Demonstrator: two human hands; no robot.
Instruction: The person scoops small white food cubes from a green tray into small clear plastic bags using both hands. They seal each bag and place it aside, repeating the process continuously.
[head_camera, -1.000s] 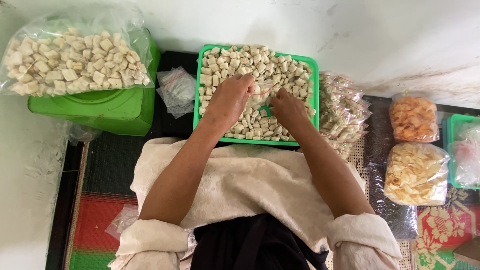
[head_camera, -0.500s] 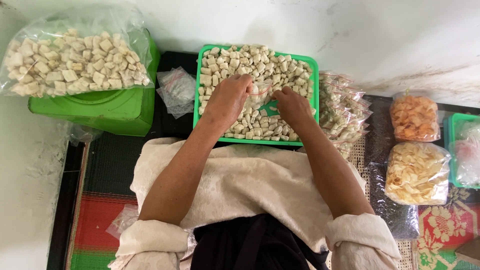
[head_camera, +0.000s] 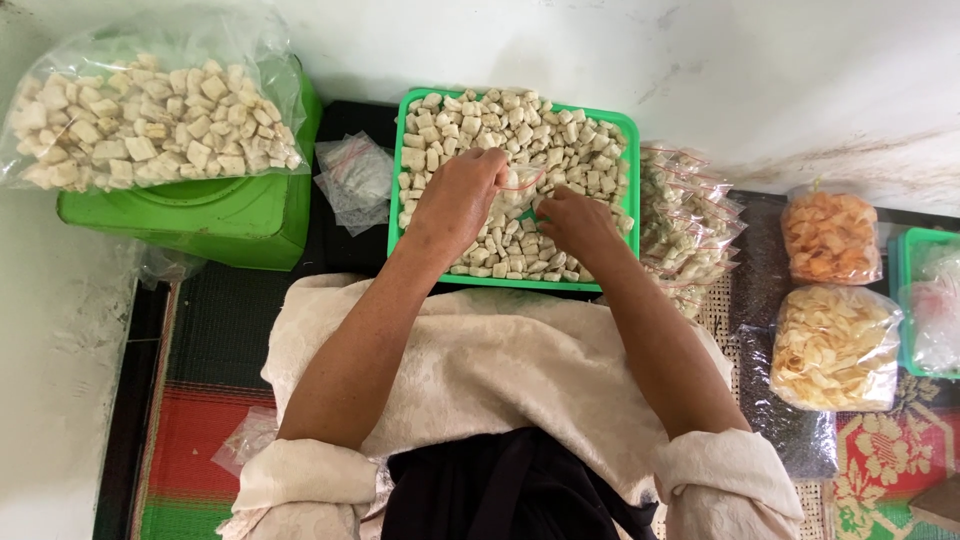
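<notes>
Head view is showing my left hand (head_camera: 455, 200) and right hand (head_camera: 575, 222) meeting over the green tray (head_camera: 628, 160) of pale cracker pieces (head_camera: 480, 125). Both grips are pinching a small clear zip bag (head_camera: 522, 183) between them, just above the pieces. Filled small bags (head_camera: 685, 215) are lying right of the tray.

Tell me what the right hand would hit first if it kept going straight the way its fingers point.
The right hand points up-left, toward the small clear bag pinched at the left hand. It would likely meet that bag first, then the pale snack pieces in the green tray; depth is unclear.
</notes>
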